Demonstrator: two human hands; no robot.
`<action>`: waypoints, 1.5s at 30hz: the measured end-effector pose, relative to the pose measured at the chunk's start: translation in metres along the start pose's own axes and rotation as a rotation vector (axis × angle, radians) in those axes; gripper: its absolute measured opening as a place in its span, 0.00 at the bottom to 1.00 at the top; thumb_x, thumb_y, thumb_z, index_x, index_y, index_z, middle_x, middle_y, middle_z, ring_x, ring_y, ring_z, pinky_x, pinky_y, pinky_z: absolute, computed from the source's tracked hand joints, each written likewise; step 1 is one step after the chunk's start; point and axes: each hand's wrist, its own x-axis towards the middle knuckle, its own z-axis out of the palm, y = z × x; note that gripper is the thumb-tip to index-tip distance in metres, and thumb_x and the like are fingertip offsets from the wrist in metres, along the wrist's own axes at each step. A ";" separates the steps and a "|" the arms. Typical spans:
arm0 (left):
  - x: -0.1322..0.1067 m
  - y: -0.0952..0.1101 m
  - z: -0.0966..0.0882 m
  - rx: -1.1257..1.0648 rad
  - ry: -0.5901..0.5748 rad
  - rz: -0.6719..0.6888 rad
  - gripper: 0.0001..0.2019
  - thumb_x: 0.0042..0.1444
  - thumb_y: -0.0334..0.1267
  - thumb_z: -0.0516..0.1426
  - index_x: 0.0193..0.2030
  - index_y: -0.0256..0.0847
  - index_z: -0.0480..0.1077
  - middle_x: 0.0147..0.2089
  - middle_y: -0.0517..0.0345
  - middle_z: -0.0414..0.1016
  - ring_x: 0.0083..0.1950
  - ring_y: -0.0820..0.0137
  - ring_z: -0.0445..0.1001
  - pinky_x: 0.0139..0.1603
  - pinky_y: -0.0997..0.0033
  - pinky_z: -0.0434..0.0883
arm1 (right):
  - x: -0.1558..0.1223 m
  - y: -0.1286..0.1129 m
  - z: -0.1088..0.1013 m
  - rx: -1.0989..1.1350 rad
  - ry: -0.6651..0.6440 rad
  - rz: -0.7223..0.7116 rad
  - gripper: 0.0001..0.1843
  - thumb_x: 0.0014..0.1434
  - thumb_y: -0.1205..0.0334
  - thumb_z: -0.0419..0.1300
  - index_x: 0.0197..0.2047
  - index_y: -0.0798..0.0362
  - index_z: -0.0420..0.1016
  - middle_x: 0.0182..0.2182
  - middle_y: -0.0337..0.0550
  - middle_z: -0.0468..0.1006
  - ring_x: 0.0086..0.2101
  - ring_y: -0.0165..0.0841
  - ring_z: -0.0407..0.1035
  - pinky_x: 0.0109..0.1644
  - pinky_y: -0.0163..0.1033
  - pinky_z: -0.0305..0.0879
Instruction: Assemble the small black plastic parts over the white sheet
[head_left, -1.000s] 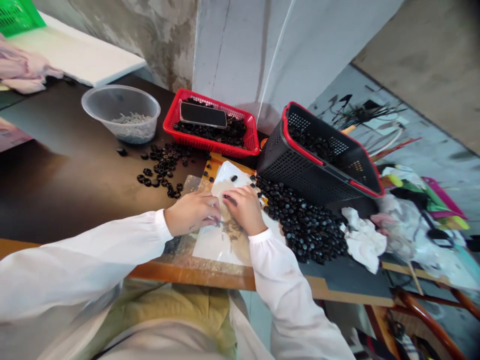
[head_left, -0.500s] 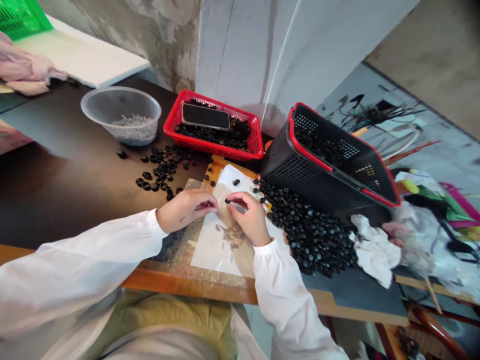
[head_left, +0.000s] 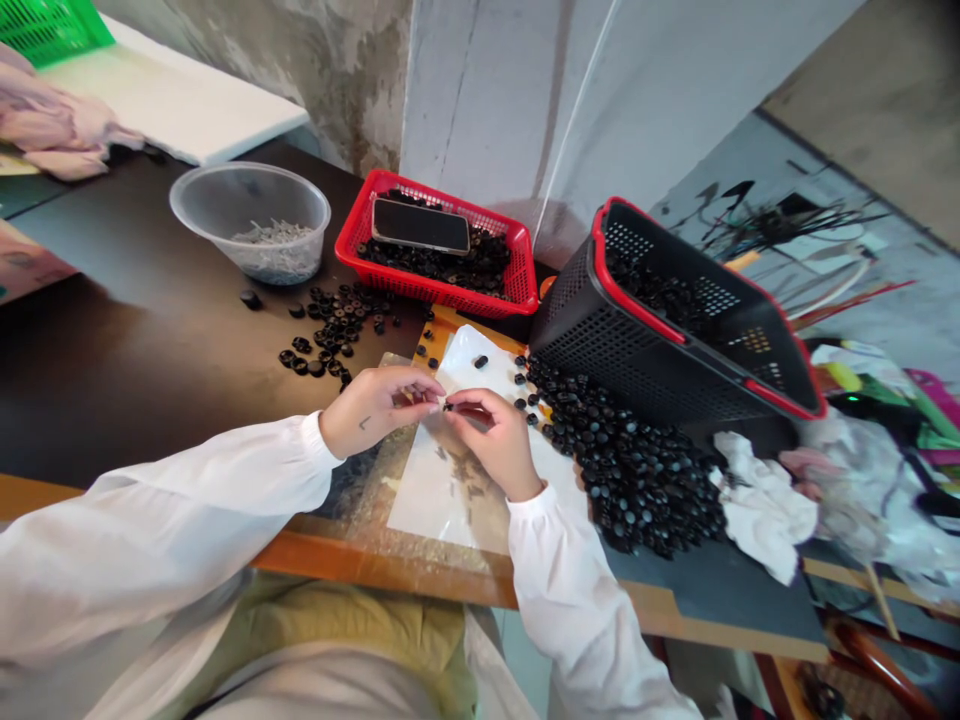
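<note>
Over a white sheet [head_left: 424, 495], my two hands meet fingertip to fingertip. My right hand [head_left: 499, 440] pinches a small black round piece [head_left: 448, 407], mostly covered by the fingers. My left hand [head_left: 375, 408] is closed in a pinch against it; a tiny pale bit shows at its fingertips, too small to name. Below the right hand, several small thin brownish pieces [head_left: 466, 468] lie on the sheet. One more black piece [head_left: 481, 362] rests on the sheet beyond my hands. To the right spreads a large heap of black round pieces [head_left: 637, 470].
A clear plastic tub [head_left: 251, 210] of thin metallic pieces stands back left. Beside it is a red basket [head_left: 435, 290] with black pieces and a phone [head_left: 420, 226]. A black basket [head_left: 637, 340] leans behind the heap. Crumpled tissue [head_left: 765, 505] lies right; loose black pieces [head_left: 330, 330] lie left.
My left hand has moved right and my fingertips have come together at the black piece. The view has shifted slightly.
</note>
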 end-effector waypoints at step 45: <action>0.002 0.009 -0.060 0.886 0.312 0.251 0.11 0.64 0.47 0.60 0.44 0.46 0.82 0.43 0.53 0.81 0.44 0.63 0.74 0.45 0.64 0.72 | 0.003 -0.007 0.006 0.988 0.083 0.421 0.17 0.39 0.65 0.80 0.32 0.48 0.80 0.35 0.33 0.84 0.32 0.23 0.77 0.37 0.24 0.76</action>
